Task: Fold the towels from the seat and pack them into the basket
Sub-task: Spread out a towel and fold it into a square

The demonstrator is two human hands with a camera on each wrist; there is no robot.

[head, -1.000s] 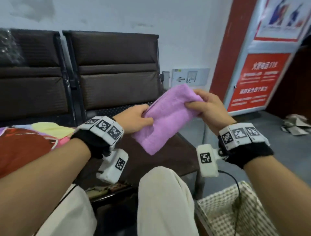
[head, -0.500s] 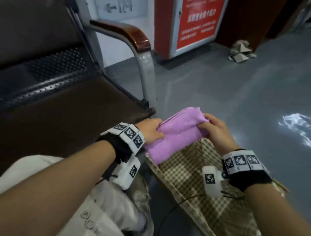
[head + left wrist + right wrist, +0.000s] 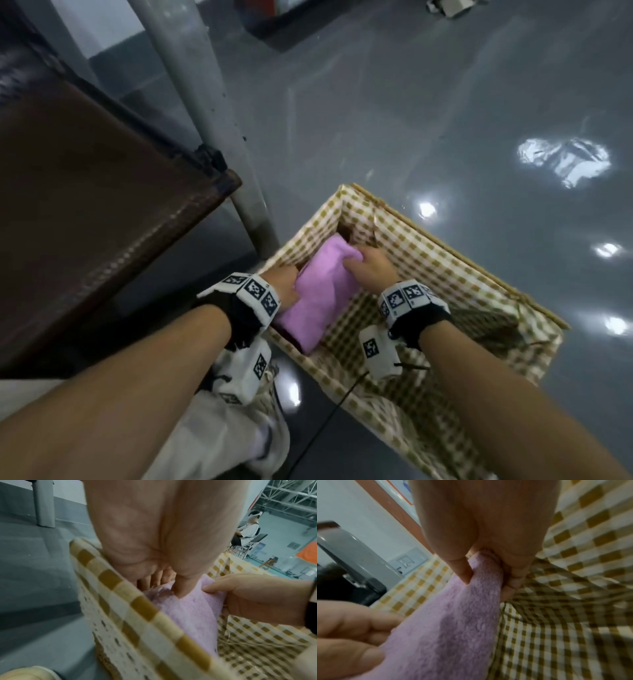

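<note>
A rectangular wicker basket (image 3: 455,253) lined with brown-and-cream gingham stands on the glossy grey floor (image 3: 411,120). Inside it at the left wall lies a folded, fluffy lilac towel (image 3: 318,291). The left hand (image 3: 282,282) and right hand (image 3: 371,265) each pinch it, thumb on top, fingers curled beneath.

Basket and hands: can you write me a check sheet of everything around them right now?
Surface: grey shiny floor; brown seat at left.
Job's things: folded purple towel partly inside the checked basket, along its left wall.
Clutter: crumpled paper far off on the floor.
Hands: left hand and right hand both pinch the towel.
Cables: black cable trailing from the right wrist camera.
Surroundings: grey chair leg; a seated person in the background.
</note>
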